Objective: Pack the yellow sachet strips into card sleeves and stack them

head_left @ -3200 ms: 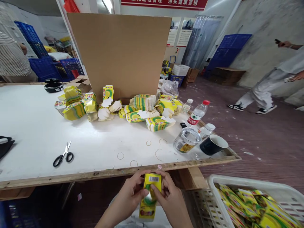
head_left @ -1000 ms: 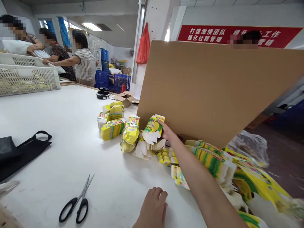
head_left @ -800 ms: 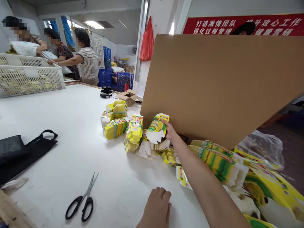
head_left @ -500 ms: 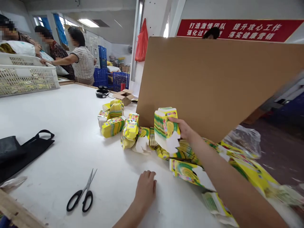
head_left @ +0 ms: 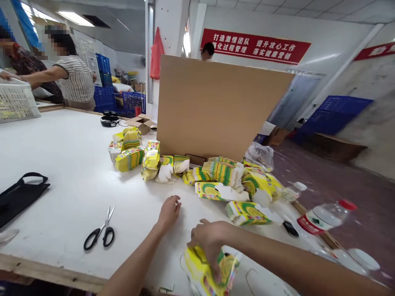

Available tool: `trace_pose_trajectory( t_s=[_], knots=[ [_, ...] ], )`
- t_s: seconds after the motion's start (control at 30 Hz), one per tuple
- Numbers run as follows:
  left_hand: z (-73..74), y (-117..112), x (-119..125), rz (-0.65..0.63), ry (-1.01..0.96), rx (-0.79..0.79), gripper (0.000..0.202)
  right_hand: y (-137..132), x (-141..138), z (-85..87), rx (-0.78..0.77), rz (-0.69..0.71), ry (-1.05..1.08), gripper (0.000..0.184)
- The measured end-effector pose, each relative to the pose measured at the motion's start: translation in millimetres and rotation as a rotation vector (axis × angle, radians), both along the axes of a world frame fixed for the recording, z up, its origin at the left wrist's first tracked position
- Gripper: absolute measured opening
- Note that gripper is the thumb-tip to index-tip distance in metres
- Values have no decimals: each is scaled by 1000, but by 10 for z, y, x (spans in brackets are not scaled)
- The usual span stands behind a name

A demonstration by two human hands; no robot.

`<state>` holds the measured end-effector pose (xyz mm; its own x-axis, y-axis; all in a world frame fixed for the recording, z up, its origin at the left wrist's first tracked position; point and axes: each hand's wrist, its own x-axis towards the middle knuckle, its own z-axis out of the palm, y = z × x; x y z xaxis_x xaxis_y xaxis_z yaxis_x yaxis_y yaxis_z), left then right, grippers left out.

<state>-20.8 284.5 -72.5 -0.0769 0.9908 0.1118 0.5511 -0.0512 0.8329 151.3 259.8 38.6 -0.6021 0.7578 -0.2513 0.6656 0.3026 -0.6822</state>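
**A:** What is the right hand doing?

**B:** The right hand (head_left: 208,237) is clamped down over a bundle of cartons (head_left: 212,273), yellow and green ones folded flat. The fingers wrap around the bundle's top. It sits at the near edge of the table (head_left: 61,164), at six o'clock in the view. It is too blurred to tell whether it rests on the board.

**A:** And the left hand?

**B:** The left hand (head_left: 168,211) lies on the white tabletop just beside the right, at about ten o'clock from it. Its fingers are together and lightly bent, and it holds nothing.

**A:** What's around them?

**B:** A heap of cartons (head_left: 216,176) of the same kind lies at twelve o'clock from the hands, and a big cardboard sheet (head_left: 216,111) stands upright behind it. The scissors (head_left: 100,234) lie shut at nine o'clock from the left hand, well apart from it. Beyond them, at the left edge, there is a black bag (head_left: 18,195). A water bottle (head_left: 324,216) with a red cap lies tipped over at three o'clock. Far off at ten o'clock other people stand by a white crate (head_left: 15,100).
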Motion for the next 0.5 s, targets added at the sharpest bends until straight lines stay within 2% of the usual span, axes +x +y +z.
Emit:
trace_pose_trajectory(
  t_s=[0.1,0.17,0.2,0.23,0.3,0.37,0.43,0.5],
  knots=[
    [27,-105,103,-100,-79,-97,30,-204,194,198,173,131,-37,34],
    [46,-250,204,-192,-128,-169,29,-368,404,288,346,72,-42,51],
    [54,-348,263,-234,-148,-195,29,-466,524,261,421,-28,-26,57],
    [58,-460,328,-270,-164,-213,30,-574,647,175,471,-160,3,59],
    [55,-706,477,-311,-188,-229,41,-796,868,-142,499,-480,100,59],
    [42,-939,636,-331,-209,-252,50,-996,1011,-538,389,-727,241,69],
    [40,-1114,764,-327,-214,-265,51,-1152,1056,-855,207,-867,382,72],
    [74,-1208,798,-290,-191,-247,44,-1261,1035,-1015,102,-902,469,71]
  ],
)
